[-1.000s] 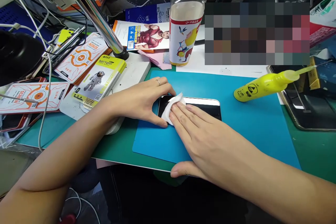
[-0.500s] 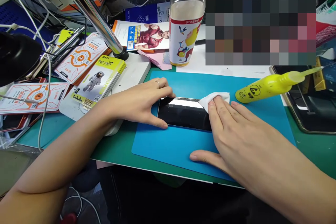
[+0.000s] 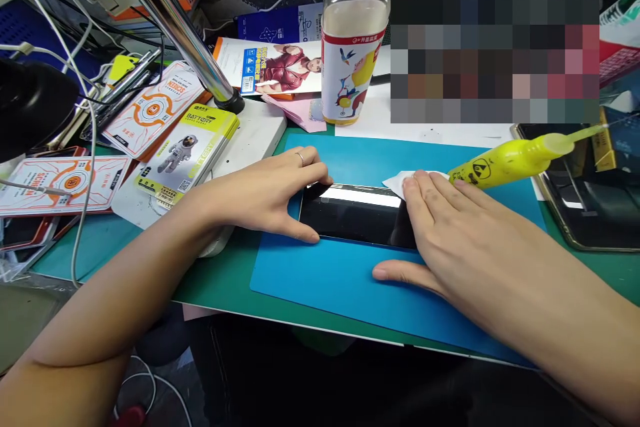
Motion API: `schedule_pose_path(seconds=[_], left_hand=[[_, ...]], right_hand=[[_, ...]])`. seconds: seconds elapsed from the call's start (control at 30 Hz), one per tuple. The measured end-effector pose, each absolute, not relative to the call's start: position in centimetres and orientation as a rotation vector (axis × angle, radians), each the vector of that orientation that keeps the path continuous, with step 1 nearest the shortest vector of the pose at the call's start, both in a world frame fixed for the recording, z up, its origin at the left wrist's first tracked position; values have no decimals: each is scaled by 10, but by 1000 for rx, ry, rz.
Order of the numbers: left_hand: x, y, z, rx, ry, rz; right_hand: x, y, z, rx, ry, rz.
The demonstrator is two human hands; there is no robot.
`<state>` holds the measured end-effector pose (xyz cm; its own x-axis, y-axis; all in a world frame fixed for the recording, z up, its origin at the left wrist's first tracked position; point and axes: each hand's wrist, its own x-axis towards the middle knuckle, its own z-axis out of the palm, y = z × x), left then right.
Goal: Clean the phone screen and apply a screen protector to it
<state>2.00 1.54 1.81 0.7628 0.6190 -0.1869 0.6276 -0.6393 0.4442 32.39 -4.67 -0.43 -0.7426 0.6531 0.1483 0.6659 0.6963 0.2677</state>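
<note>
A black phone (image 3: pixel 355 217) with a glossy screen lies flat on a blue mat (image 3: pixel 320 273). My left hand (image 3: pixel 275 197) grips its left end, thumb on the near edge and fingers on the far edge. Under the fingertips of my right hand (image 3: pixel 450 227), a white cloth (image 3: pixel 397 181) is pressed at the phone's right end. The right thumb sticks out over the mat. My right hand hides that end of the phone and most of the cloth. Just beyond those fingers lies a yellow squeeze bottle (image 3: pixel 510 159) with a thin nozzle, tipped on its side.
A tall clear bottle (image 3: pixel 355 47) stands behind the mat. At left, a microscope stand's metal post (image 3: pixel 190 40) rises from a white base (image 3: pixel 257 140), with battery boxes (image 3: pixel 187 147) beside it. Another dark phone-like device (image 3: pixel 580 207) lies at right. A white cable (image 3: pixel 90 167) hangs at left.
My right hand and the cloth have slid right along the phone, toward the yellow bottle, which now sits slightly turned. My left hand keeps its hold.
</note>
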Motion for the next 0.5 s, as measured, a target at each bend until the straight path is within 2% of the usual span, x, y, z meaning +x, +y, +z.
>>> schedule_pose_path(seconds=[0.27,0.4,0.5], left_hand=[[20,15,17,2495,937,-26],[20,15,16,2506,933,-18],[20,15,15,2508,946,-15]], right_hand=[[338,-40,6,-774,-2922,-366],[340,-24,2,-560,-2976,-29],[343,-14,1,-586,-2950,243]])
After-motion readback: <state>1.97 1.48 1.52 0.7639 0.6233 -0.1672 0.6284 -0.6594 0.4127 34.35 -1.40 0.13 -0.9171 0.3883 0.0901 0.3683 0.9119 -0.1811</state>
